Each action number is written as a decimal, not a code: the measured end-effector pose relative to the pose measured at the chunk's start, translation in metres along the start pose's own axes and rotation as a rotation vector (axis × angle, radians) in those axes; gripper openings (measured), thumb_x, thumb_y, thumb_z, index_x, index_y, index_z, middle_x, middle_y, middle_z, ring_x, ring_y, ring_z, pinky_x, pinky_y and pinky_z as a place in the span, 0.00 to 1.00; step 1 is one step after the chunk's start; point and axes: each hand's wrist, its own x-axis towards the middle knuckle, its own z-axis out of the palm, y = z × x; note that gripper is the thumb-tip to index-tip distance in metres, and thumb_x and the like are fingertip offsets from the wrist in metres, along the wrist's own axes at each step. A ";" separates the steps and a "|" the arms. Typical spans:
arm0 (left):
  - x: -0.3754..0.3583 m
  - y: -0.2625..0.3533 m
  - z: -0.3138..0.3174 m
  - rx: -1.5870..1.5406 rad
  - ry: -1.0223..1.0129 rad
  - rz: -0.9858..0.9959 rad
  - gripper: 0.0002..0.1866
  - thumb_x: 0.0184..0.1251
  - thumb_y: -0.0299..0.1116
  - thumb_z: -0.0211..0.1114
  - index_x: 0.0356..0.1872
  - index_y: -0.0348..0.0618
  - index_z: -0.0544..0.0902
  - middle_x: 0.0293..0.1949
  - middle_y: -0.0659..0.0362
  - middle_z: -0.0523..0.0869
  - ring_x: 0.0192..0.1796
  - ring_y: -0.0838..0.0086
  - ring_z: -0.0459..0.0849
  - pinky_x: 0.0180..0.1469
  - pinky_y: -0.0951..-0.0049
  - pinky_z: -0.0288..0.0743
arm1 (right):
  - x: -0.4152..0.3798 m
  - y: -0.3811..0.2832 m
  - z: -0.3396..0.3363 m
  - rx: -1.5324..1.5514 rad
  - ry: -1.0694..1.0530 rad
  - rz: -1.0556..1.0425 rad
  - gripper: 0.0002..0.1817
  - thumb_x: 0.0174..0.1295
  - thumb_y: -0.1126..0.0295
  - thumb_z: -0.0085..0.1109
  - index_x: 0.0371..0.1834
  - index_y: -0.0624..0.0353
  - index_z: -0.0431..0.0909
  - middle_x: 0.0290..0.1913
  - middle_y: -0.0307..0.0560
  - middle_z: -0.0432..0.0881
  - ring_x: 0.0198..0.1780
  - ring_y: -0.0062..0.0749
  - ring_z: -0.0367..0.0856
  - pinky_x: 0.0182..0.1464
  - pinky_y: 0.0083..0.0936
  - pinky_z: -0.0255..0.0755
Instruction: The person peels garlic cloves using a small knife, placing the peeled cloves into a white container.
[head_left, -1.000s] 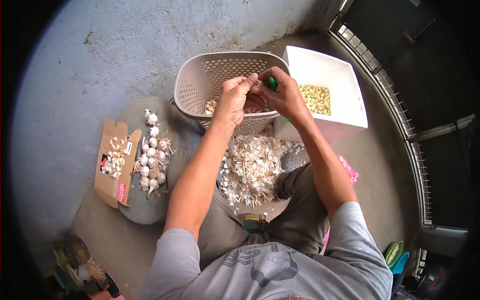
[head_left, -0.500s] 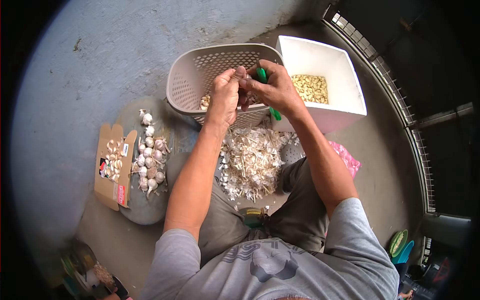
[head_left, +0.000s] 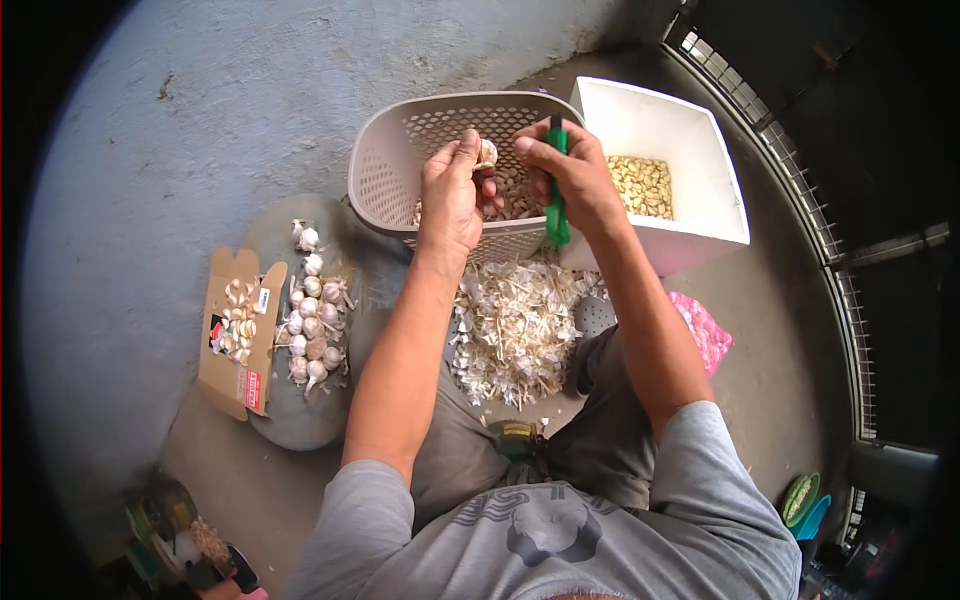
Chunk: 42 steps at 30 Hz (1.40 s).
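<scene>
On the floor, far left: cardboard box lying open, a few garlic pieces inside, red label at its near end.
Beside the box: row of whole garlic bulbs on a round grey slab, touching the box edge.
Left hand: left hand raised over the basket, thumb and fingers clamped on one garlic clove at the fingertips.
Clove position: held above the basket's near side, just beside the right hand's fingertips, not touching them as far as can be seen.
Basket: beige perforated plastic basket, tilted toward the person, garlic cloves lying in its bottom.
Peel pile: heap of dry garlic skins and stems on the floor between the person's knees, just in front of the basket.
Right hand: right hand closed around a green-handled knife, handle pointing down past the palm, fingers wrapped tight; blade end too small to make out.
White box: white foam box right of the basket, touching it, peeled yellowish cloves in its bottom.
Far right: pink plastic bag on the floor by the right knee; metal window grille along the edge.
</scene>
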 end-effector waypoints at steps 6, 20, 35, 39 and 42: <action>0.004 -0.005 -0.002 0.086 -0.012 0.071 0.16 0.79 0.47 0.64 0.41 0.43 0.83 0.29 0.63 0.82 0.23 0.80 0.76 0.22 0.74 0.74 | 0.043 0.032 -0.009 -0.677 0.090 -0.649 0.16 0.68 0.64 0.72 0.50 0.65 0.84 0.31 0.43 0.87 0.31 0.22 0.83 0.31 0.25 0.77; 0.004 -0.019 -0.002 0.177 0.217 0.185 0.18 0.82 0.39 0.61 0.31 0.37 0.79 0.25 0.64 0.78 0.25 0.82 0.73 0.25 0.74 0.70 | -0.004 0.013 0.048 -0.485 0.054 -0.197 0.18 0.72 0.61 0.68 0.33 0.66 0.77 0.20 0.45 0.81 0.22 0.22 0.79 0.24 0.26 0.72; 0.015 -0.028 -0.011 0.104 0.245 0.243 0.14 0.84 0.35 0.58 0.39 0.35 0.79 0.34 0.60 0.82 0.35 0.79 0.80 0.38 0.75 0.78 | 0.004 0.028 0.054 -0.676 0.167 -0.356 0.17 0.66 0.64 0.72 0.31 0.67 0.76 0.27 0.62 0.83 0.30 0.53 0.85 0.34 0.41 0.75; 0.014 -0.026 -0.007 -0.108 0.272 0.191 0.12 0.84 0.34 0.57 0.41 0.36 0.79 0.36 0.59 0.83 0.38 0.78 0.81 0.41 0.74 0.79 | 0.000 0.021 0.056 -0.694 0.131 -0.387 0.17 0.64 0.67 0.73 0.31 0.66 0.75 0.28 0.62 0.84 0.29 0.50 0.86 0.33 0.40 0.75; 0.006 -0.018 0.009 -0.194 0.294 0.140 0.10 0.84 0.34 0.58 0.42 0.37 0.79 0.38 0.59 0.83 0.41 0.76 0.82 0.45 0.73 0.80 | 0.004 0.022 0.051 -0.511 0.106 -0.193 0.15 0.64 0.68 0.73 0.31 0.65 0.75 0.29 0.59 0.87 0.29 0.46 0.86 0.33 0.38 0.76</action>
